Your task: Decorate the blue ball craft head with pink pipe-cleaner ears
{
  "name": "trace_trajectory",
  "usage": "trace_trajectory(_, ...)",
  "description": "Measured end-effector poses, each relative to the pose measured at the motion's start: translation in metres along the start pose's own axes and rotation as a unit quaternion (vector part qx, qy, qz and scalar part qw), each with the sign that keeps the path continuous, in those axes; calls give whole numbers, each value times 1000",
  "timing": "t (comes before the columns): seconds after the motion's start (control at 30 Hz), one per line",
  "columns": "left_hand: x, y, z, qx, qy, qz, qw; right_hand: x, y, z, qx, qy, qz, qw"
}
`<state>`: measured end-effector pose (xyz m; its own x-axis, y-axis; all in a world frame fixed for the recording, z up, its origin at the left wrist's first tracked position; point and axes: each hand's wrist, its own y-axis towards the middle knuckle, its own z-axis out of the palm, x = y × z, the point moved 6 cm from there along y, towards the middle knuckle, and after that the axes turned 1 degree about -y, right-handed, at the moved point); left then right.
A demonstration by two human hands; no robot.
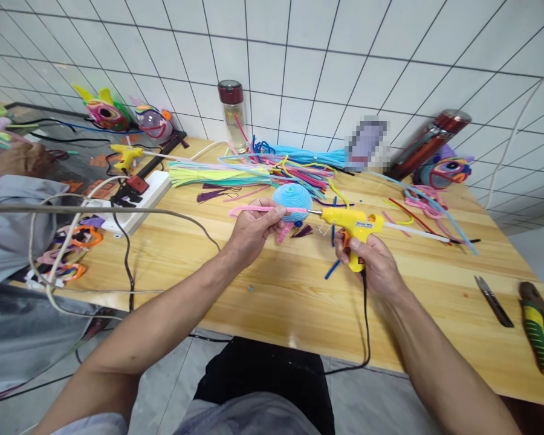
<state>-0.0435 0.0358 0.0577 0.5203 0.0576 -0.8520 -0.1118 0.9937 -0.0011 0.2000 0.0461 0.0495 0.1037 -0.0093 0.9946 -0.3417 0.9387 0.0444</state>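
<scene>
My left hand (pixel 256 229) pinches a pink pipe cleaner (pixel 249 209), bent back in a loop on its left side. In my right hand (pixel 372 257) is a yellow hot glue gun (pixel 351 223), with fingers wrapped round its handle and trigger. Its metal nozzle points left and meets the pipe cleaner's right end, or comes very near it. A white glue stick (pixel 419 232) sticks out of the gun's back. Just behind my left hand sits a light blue coiled ball (pixel 293 198), partly covered by the pipe cleaner. A dark purple tassel (pixel 303 231) lies by it.
Bundles of coloured pipe cleaners (pixel 226 173) lie at the back. A glass bottle (pixel 233 118) stands by the wall. Snips (pixel 494 302) and pliers (pixel 541 332) are at right. A power strip (pixel 140 202) with cables is at left, near another person's hand (pixel 20 158). The gun's cord (pixel 367 320) hangs over the front edge.
</scene>
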Motion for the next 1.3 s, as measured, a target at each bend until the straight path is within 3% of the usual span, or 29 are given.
trace_trajectory(1.13,1,1,2,28,76,54,995,8,0,4,-1,18,-3,1000)
trace_trajectory(1.3,1,5,-4,12,102,65,993,14,7,-16,-50,66,-12,996)
